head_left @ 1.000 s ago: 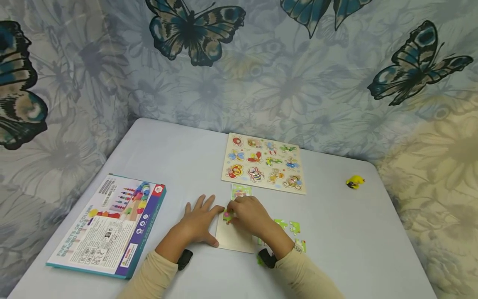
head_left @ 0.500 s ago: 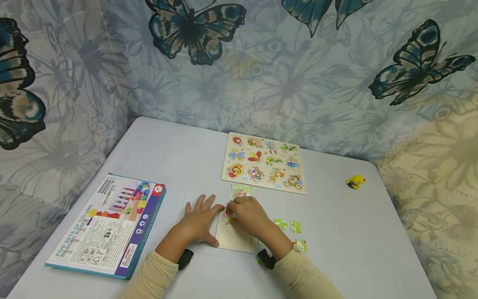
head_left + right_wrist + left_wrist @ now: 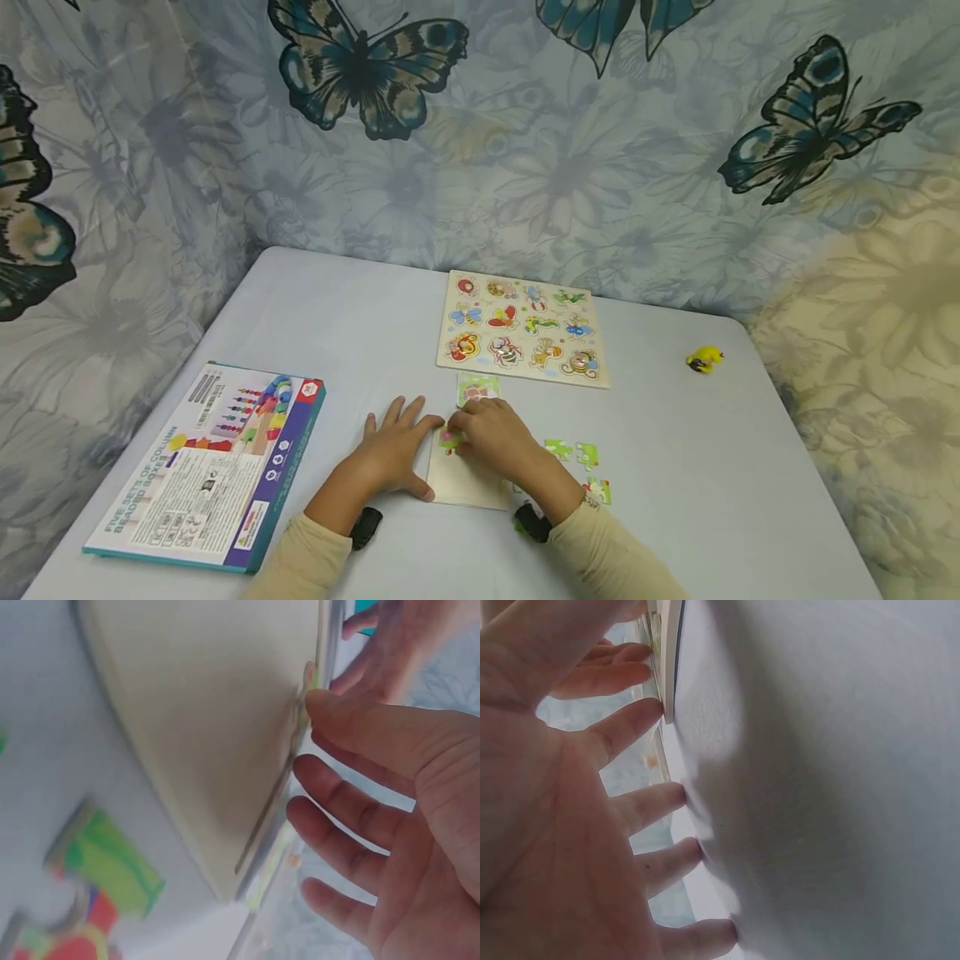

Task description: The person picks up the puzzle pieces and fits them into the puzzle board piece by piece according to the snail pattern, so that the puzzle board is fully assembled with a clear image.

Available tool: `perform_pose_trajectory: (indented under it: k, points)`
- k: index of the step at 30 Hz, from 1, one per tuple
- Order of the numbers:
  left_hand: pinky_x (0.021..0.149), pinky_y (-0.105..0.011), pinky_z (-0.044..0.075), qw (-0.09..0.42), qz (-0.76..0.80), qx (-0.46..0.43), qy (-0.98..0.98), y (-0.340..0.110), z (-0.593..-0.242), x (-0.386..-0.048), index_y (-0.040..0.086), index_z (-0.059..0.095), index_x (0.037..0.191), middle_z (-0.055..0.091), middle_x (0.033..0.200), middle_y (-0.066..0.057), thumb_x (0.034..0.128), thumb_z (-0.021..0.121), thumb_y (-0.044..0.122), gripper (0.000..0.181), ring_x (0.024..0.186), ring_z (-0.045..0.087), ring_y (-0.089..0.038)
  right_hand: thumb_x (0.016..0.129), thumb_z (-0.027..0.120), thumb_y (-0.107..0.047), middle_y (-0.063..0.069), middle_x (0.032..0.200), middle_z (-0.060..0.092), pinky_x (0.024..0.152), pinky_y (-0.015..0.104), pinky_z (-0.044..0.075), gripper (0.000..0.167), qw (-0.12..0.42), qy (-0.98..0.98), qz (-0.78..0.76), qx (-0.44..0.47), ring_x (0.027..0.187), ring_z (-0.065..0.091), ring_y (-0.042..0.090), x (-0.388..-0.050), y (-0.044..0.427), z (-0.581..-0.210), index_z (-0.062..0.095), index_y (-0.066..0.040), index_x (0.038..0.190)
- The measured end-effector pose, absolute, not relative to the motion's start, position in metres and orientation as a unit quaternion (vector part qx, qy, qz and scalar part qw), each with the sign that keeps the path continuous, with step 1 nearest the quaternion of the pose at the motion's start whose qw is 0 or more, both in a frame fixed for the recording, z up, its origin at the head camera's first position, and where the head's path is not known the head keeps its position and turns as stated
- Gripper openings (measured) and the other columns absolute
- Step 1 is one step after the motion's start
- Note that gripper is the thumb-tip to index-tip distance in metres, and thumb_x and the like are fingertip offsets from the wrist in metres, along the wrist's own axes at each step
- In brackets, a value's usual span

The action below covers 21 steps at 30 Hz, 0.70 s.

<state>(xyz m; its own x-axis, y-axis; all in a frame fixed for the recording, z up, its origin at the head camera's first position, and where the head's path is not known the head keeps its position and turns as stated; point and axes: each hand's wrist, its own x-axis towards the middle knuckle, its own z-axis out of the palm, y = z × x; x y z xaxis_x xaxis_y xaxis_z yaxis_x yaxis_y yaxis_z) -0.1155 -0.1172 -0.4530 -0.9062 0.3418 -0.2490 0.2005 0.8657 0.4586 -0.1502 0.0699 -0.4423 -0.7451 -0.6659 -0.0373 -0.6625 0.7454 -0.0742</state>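
Observation:
A pale wooden puzzle board [image 3: 468, 490] lies between the hands. With fingers spread, the left hand [image 3: 392, 454] rests on the table, its thumb and index fingertips at the board's left edge. At the board's upper left corner, the right hand [image 3: 498, 437] pinches a green and pink puzzle piece [image 3: 449, 440], partly hidden by the fingers. In the right wrist view the thumb [image 3: 352, 720] is against that piece, and the other fingers are held off the board. Several loose puzzle pieces [image 3: 587, 455] lie right of the board, some behind the right wrist.
A green picture card [image 3: 477, 385] lies just beyond the right hand. Behind it is an insect peg puzzle [image 3: 522, 329]. A boxed toy set [image 3: 202, 471] lies at the left, and a small yellow toy [image 3: 705, 359] at the far right. Patterned walls border the table.
The head view has shifted slightly. Both hands stay at the board's left side, with the right fingers still on the puzzle piece at the upper left corner.

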Motion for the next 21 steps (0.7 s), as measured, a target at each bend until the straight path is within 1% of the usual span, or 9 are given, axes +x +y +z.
perform_pose_trajectory:
  k: [3, 8, 11, 16, 21]
  points:
    - [0.105, -0.075, 0.015, 0.163, 0.219, 0.138, 0.952, -0.116, -0.453, -0.115, 0.022, 0.049, 0.137, 0.027, 0.157, -0.015, 0.0550, 0.094, 0.039, 0.095, 0.146, 0.015, -0.042, 0.082, 0.078, -0.027, -0.002, 0.108, 0.069, 0.099, 0.042, 0.046, 0.028, 0.028, 0.936, -0.033, -0.348, 0.107, 0.063, 0.020, -0.148, 0.079, -0.438, 0.072, -0.019, 0.107]
    - [0.105, -0.076, 0.014, 0.164, 0.224, 0.135, 0.951, -0.113, -0.455, -0.115, 0.021, 0.050, 0.137, 0.026, 0.157, -0.015, 0.0540, 0.094, 0.037, 0.096, 0.146, 0.014, -0.043, 0.080, 0.079, -0.024, -0.002, 0.107, 0.071, 0.100, 0.044, 0.044, 0.028, 0.016, 0.946, -0.049, -0.320, 0.104, 0.063, 0.021, -0.145, 0.107, -0.432, 0.072, -0.017, 0.106]
    - [0.105, -0.076, 0.013, 0.165, 0.229, 0.133, 0.950, -0.114, -0.455, -0.114, 0.021, 0.050, 0.137, 0.026, 0.158, -0.016, 0.0540, 0.095, 0.036, 0.096, 0.146, 0.013, -0.043, 0.080, 0.079, -0.022, -0.001, 0.106, 0.071, 0.101, 0.045, 0.043, 0.027, 0.018, 0.953, -0.057, -0.297, 0.103, 0.062, 0.021, -0.141, 0.126, -0.432, 0.072, -0.016, 0.105]
    - [0.105, -0.077, 0.011, 0.167, 0.233, 0.132, 0.949, -0.116, -0.452, -0.113, 0.020, 0.049, 0.138, 0.025, 0.158, -0.016, 0.0542, 0.095, 0.034, 0.096, 0.146, 0.012, -0.044, 0.079, 0.079, -0.020, 0.001, 0.104, 0.070, 0.100, 0.047, 0.043, 0.026, 0.019, 0.961, -0.064, -0.267, 0.102, 0.062, 0.023, -0.133, 0.156, -0.435, 0.072, -0.013, 0.103]
    - [0.104, -0.077, 0.011, 0.167, 0.237, 0.136, 0.947, -0.116, -0.452, -0.112, 0.019, 0.050, 0.138, 0.025, 0.158, -0.017, 0.0540, 0.095, 0.034, 0.096, 0.146, 0.012, -0.045, 0.077, 0.082, -0.020, 0.001, 0.104, 0.069, 0.099, 0.047, 0.044, 0.024, 0.004, 0.969, -0.050, -0.241, 0.102, 0.062, 0.024, -0.125, 0.181, -0.441, 0.073, -0.015, 0.100]
